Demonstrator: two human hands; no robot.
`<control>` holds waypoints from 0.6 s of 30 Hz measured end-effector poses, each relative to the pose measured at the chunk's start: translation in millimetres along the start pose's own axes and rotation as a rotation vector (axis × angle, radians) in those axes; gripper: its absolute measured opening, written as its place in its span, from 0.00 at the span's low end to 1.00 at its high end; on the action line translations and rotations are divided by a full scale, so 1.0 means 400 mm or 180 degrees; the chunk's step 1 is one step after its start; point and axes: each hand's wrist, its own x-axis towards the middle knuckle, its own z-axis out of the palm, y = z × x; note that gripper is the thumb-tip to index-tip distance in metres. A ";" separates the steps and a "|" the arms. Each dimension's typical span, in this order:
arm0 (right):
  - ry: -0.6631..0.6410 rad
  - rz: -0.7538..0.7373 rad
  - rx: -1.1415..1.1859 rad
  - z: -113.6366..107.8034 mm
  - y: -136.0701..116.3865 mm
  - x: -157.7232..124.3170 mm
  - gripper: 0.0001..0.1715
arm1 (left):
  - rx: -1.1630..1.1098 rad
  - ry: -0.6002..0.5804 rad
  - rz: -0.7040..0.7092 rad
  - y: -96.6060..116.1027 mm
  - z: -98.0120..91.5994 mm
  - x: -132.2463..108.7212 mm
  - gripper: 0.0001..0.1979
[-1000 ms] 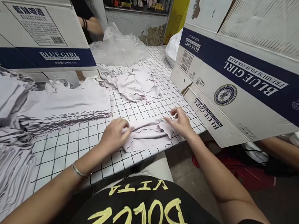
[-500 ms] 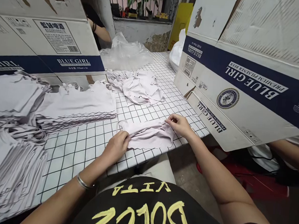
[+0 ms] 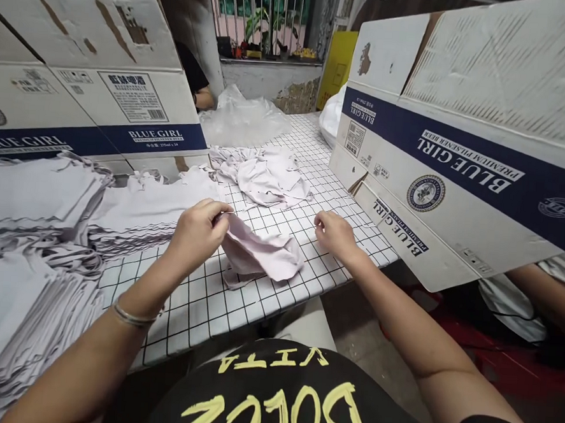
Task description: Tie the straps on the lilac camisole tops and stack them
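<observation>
A thin, pale pinkish-white fabric piece (image 3: 263,255) hangs from my left hand (image 3: 200,229), which pinches its upper left corner. The rest of the fabric droops in folds to the checked tabletop. My right hand (image 3: 335,234) hovers over the table to the right, apart from the fabric. Its fingers are curled with thumb and forefinger drawn together, and nothing shows in them. Beyond both hands lies a crumpled heap of similar fabric (image 3: 275,176). Near my left hand is a neat stack of fabric pieces (image 3: 144,206) with wavy edges.
More fabric stacks (image 3: 30,190) fill the left side, one (image 3: 41,311) at the near edge. Cardboard beer cartons stand at left (image 3: 160,134) and right (image 3: 410,155), the right one overhanging the table edge. Clear plastic (image 3: 243,116) lies at the back. Other people are partly visible at both sides.
My left hand has lifted and moved left and away from me, pulling up the fabric's corner. My right hand has let go of the fabric and stayed nearly in place. The view has shifted slightly.
</observation>
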 end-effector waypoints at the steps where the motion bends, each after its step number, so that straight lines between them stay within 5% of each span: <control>1: -0.0064 0.0072 0.0239 -0.008 -0.009 0.000 0.04 | 0.0024 -0.0098 0.0020 -0.001 -0.004 0.013 0.09; 5: -0.0467 -0.0335 0.1103 0.026 -0.123 -0.027 0.24 | -0.0034 -0.0218 0.0164 0.042 0.000 0.056 0.07; 8: -0.0277 -0.0488 0.0645 0.087 -0.190 -0.050 0.20 | 0.0013 -0.0071 0.0400 0.087 -0.014 0.078 0.07; 11: -0.0441 -0.0049 0.0398 0.099 -0.160 -0.044 0.14 | 0.0210 0.0112 0.0423 0.100 -0.058 0.103 0.06; 14: -0.1104 0.0451 0.0813 0.021 -0.064 0.010 0.13 | 0.0443 0.0205 0.0160 0.077 -0.117 0.146 0.05; 18: -0.1335 0.0859 0.1382 -0.174 0.054 0.142 0.11 | 0.0193 -0.0027 -0.0486 0.034 -0.180 0.233 0.05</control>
